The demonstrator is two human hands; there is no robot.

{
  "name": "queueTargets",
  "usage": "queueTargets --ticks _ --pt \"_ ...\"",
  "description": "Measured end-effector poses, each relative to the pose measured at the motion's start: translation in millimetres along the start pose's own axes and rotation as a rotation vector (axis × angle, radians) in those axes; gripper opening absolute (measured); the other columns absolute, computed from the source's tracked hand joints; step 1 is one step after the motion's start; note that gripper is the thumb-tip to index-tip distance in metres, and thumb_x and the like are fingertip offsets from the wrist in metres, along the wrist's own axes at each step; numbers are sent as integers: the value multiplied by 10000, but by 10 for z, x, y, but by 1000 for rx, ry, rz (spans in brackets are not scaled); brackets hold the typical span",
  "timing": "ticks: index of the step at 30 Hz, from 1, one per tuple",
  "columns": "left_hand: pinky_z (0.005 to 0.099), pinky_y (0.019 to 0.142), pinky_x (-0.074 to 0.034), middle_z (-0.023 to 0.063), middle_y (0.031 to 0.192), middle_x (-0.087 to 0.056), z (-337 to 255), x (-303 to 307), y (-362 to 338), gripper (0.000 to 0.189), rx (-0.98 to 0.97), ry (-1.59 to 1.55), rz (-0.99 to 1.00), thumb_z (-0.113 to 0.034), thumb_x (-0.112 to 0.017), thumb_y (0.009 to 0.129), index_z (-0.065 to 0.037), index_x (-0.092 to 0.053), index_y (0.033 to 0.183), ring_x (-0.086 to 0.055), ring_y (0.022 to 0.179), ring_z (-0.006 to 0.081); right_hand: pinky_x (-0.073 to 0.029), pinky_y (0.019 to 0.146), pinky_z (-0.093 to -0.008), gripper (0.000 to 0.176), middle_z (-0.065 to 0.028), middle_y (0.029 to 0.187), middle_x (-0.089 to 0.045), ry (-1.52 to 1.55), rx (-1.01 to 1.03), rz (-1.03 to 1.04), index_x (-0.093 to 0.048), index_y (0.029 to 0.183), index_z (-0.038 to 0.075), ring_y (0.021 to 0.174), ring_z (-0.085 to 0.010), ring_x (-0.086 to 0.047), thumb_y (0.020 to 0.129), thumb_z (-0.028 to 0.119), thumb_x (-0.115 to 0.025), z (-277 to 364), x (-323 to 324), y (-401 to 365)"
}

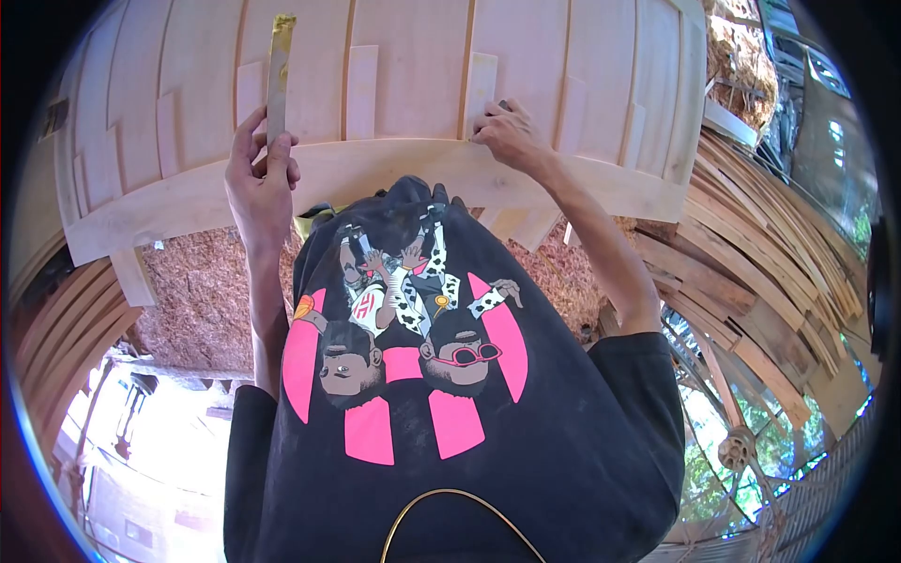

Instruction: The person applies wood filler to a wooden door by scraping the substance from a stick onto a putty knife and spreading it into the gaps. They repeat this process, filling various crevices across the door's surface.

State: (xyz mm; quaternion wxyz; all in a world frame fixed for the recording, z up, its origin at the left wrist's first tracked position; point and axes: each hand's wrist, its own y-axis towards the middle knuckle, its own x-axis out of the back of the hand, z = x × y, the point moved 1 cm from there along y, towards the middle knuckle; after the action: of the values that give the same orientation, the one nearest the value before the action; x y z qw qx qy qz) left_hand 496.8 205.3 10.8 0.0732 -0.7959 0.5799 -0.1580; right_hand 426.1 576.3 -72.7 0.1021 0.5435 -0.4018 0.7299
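Observation:
My left hand is closed around the lower end of a narrow flat stick, held upright. A yellowish, glue-like smear covers the stick's top end. My right hand rests over the wooden panel with its fingers curled down. Something small and dark shows at those fingers, too little visible to name. Just beside the fingertips a short pale wood strip lies along a groove, with yellowish marks on it. More short strips, such as one wood strip, lie along the other grooves.
A pale board runs along the panel's near edge, close to my body. Stacked wooden planks lie at the right, and curved boards at the left. Shavings cover the ground below.

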Motion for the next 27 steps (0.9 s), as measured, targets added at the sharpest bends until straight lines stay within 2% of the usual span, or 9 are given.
queueTargets --ticks 5,7,14,17,19,20,22,25,27 --pt "209 530 -403 59 954 -683 -62 20 -21 409 -2 25 -21 -118 -605 1055 -22 -545 1448 -518 618 38 -416 963 -390 229 73 955 -716 -133 42 18 -823 902 230 1062 -148 -583 873 113 -629 -49 -25 58" --pt "209 527 -402 57 945 -682 -45 51 -28 416 10 16 -43 -128 -615 1052 -18 -545 1447 -519 614 39 -422 905 -390 177 -19 785 -670 -64 124 -89 -702 727 128 1046 -171 -599 877 149 -610 -132 -39 10" --pt "211 528 -404 55 933 -679 -12 133 -22 417 7 9 -75 -129 -615 1053 -19 -543 1448 -521 614 41 -419 935 -406 170 -16 815 -686 -164 125 34 -726 753 131 1078 -178 -600 881 143 -614 -295 -2 -101" --pt "211 530 -407 57 939 -678 25 114 1 412 11 9 -82 -121 -612 1054 -24 -542 1447 -521 615 40 -418 961 -407 182 1 925 -736 2 30 10 -795 887 151 1111 -181 -601 872 96 -623 -318 274 -150" --pt "209 526 -409 56 945 -671 83 98 7 414 15 -44 -47 -123 -605 1056 -24 -537 1452 -518 615 40 -464 936 -416 316 -13 1054 -759 279 -169 -283 -822 1045 179 1076 -213 -627 842 9 -649 -158 588 -158" --pt "209 526 -409 56 945 -671 93 74 10 414 6 -35 -53 -123 -605 1056 -24 -537 1452 -518 615 40 -464 936 -416 316 -13 1054 -759 284 -164 -295 -822 1045 179 1076 -213 -627 842 9 -649 -60 666 -126" --pt "207 515 -412 56 943 -662 57 -39 7 414 43 -65 46 -114 -588 1060 -29 -533 1461 -521 610 41 -524 849 -410 427 -46 1114 -754 669 -85 -577 -811 1135 176 971 -250 -644 811 -61 -666 170 825 -19" --pt "203 502 -411 51 928 -652 -96 -270 -34 408 65 -159 168 -106 -574 1063 -4 -529 1455 -524 597 42 -553 786 -394 463 -57 1086 -734 707 -26 -881 -801 1177 160 901 -259 -640 795 -75 -688 672 1122 114" --pt "209 499 -426 54 925 -661 -191 -392 -61 374 93 -208 233 -97 -576 1059 8 -555 1417 -542 594 45 -551 775 -388 483 -42 1083 -713 661 -24 -968 -792 1207 156 887 -246 -630 782 -58 -709 954 1242 197"
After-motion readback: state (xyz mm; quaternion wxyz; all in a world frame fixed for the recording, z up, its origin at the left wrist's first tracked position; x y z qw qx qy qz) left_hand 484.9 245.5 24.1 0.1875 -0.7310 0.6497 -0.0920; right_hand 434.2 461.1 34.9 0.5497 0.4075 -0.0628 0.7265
